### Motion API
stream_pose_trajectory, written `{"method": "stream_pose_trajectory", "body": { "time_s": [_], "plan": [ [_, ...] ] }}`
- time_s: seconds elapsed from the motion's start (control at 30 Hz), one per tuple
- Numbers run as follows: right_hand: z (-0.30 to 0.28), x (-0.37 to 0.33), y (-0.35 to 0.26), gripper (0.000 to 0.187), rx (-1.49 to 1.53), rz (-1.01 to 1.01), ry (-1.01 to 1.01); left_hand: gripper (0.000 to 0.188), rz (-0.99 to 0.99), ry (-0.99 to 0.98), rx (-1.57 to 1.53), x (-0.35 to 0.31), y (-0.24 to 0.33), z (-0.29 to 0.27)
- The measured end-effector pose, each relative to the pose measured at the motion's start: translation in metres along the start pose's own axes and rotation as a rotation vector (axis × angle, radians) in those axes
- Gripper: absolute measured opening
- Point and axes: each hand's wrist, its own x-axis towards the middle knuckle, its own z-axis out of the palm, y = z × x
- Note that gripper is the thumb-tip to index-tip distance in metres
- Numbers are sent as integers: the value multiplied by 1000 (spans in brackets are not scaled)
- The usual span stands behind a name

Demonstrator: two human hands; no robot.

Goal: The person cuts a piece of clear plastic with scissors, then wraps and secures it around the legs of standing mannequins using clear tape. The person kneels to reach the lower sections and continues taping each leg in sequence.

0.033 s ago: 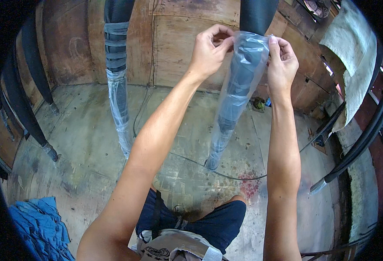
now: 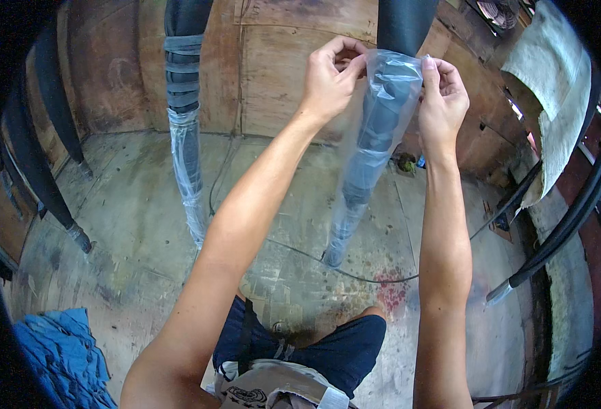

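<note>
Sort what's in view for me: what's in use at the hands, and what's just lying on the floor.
In use:
left hand and right hand, pinching the rim
clear plastic sleeve
dark hanging tube inside it

Apparently just lying about:
crumpled blue cloth
thin dark cable
small greenish object, too small to identify

From here I take it for a rough workshop: stained plywood walls [image 2: 294, 82] across the top, scuffed floor [image 2: 133, 266] mid-frame, thick black cables [image 2: 31, 150] hanging far left.
</note>
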Motion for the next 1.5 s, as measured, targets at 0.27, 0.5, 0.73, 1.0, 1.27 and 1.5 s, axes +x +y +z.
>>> {"method": "stream_pose_trajectory", "body": {
  "time_s": [0.27,0.5,0.73,1.0,1.27,1.5],
  "plan": [
    [25,16,-3,19,97,-133,108,12,-230,277,-336,13,0,25],
    [17,-6,-2,21,-19,-193,14,15,235,77,221,7,12,-1],
    [6,11,-18,19,-304,-281,-48,11,354,166,559,11,35,-1],
    [10,9,-23,20,-339,-98,-121,22,178,213,246,20,25,9],
    [22,7,4,27,-76,26,-35,47,-78,-111,204,-19,21,30],
    [15,10,6,30,7,71,-81,30,-416,-166,-61,8,32,21]
  ]
}}
